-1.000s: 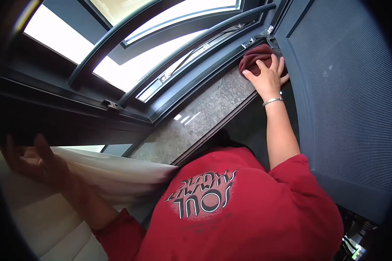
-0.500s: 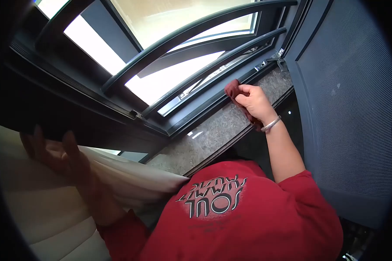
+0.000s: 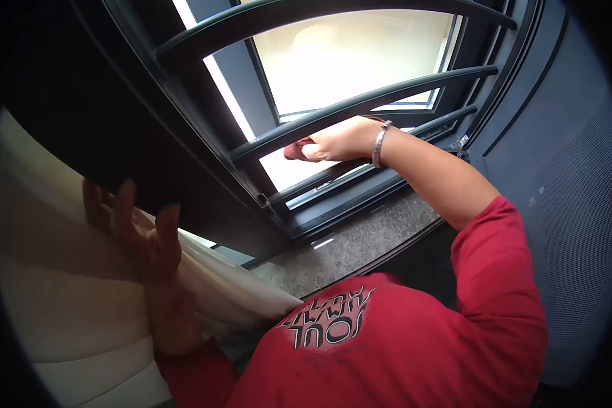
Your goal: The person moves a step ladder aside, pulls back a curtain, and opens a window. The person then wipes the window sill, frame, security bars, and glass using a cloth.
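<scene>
My right hand [image 3: 343,139] is closed on a dark red cloth [image 3: 296,149], of which only a small bunched part shows past the fingers. It is at the gap between the middle curved bar [image 3: 360,97] and the lower bar [image 3: 449,122] of the window railing, with the forearm crossing over the lower bar. At left, in shadow, my left hand [image 3: 143,234] has its fingers raised and apart by the edge of a dark panel [image 3: 115,149]. A pale curtain [image 3: 41,224] hangs beside it. Whether those fingertips touch the panel is unclear.
Below the window frame runs a speckled stone sill [image 3: 360,245]. A mesh screen panel [image 3: 571,224] stands swung out on the right. Behind the bars, an outer window pane [image 3: 353,54] lets in bright light.
My right hand has lifted from the stone sill and moved up and left to the railing bars, still with the cloth. The view has shifted, and my left hand sits farther right in it.
</scene>
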The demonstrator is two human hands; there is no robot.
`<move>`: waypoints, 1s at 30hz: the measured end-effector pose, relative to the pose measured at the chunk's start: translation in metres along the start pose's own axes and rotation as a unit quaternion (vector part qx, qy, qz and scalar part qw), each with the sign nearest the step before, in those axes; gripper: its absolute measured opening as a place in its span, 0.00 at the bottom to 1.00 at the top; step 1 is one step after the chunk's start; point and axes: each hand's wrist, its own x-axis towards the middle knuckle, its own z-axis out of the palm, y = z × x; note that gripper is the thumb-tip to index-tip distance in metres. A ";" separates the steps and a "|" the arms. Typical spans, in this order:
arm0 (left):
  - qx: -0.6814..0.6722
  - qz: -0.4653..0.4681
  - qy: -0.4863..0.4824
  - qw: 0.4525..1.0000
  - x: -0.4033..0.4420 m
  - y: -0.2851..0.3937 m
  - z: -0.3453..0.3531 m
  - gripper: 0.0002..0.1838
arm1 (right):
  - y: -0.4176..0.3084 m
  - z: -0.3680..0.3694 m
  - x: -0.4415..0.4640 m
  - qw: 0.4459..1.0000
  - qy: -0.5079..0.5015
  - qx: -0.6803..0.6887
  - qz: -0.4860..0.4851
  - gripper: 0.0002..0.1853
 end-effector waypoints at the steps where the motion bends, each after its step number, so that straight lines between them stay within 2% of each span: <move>1: 0.006 0.000 0.001 1.000 0.000 0.002 -0.001 0.27 | 0.009 0.000 0.024 0.997 -0.068 0.044 0.020 0.16; 2: -0.003 -0.009 0.001 1.000 -0.001 0.003 0.001 0.27 | 0.036 0.013 0.059 0.955 -0.096 0.247 -0.134 0.18; 4: -0.004 -0.017 0.007 1.000 -0.003 0.005 0.004 0.27 | -0.029 -0.011 0.055 0.999 -0.026 -0.003 -0.032 0.11; 7: -0.039 -0.034 -0.008 0.999 -0.006 0.006 0.008 0.28 | -0.017 -0.006 0.124 0.990 -0.075 -0.019 -0.116 0.09; 9: -0.127 -0.022 0.013 0.992 -0.004 0.006 0.015 0.28 | -0.038 -0.017 0.135 0.985 -0.046 0.076 -0.150 0.09; 13: -0.147 -0.043 -0.002 0.988 -0.001 0.011 0.017 0.28 | -0.069 -0.022 0.137 0.941 -0.020 0.286 -0.180 0.09; 17: -0.135 -0.066 -0.014 0.989 -0.005 0.015 0.013 0.28 | -0.083 -0.025 0.133 0.860 0.007 0.480 -0.174 0.09; 19: -0.117 -0.055 -0.006 0.992 -0.004 0.013 0.010 0.29 | -0.084 -0.021 0.133 0.796 0.029 0.582 -0.161 0.08; 21: -0.116 -0.060 -0.007 0.991 -0.007 0.013 0.009 0.30 | -0.081 -0.022 0.148 0.746 0.076 0.646 -0.142 0.08; 22: -0.115 -0.061 -0.011 0.991 -0.009 0.012 0.007 0.30 | -0.082 -0.021 0.146 0.760 0.080 0.639 -0.089 0.09; 24: -0.096 -0.072 -0.011 0.993 -0.019 0.010 0.006 0.30 | -0.078 -0.010 0.145 0.737 0.075 0.663 -0.111 0.09; 25: -0.075 -0.086 -0.010 0.993 -0.024 0.009 0.007 0.30 | -0.070 -0.005 0.145 0.769 0.030 0.618 -0.161 0.09; 26: -0.079 -0.088 -0.010 0.993 -0.025 0.007 0.008 0.30 | -0.065 0.003 0.144 0.772 0.037 0.598 -0.212 0.09; 28: -0.098 -0.077 -0.002 0.992 -0.027 0.005 0.008 0.30 | -0.066 0.002 0.120 0.863 0.051 0.473 -0.168 0.10; 30: -0.084 -0.077 -0.004 0.994 -0.031 0.004 0.006 0.30 | -0.056 -0.006 0.107 0.934 -0.052 0.323 -0.140 0.10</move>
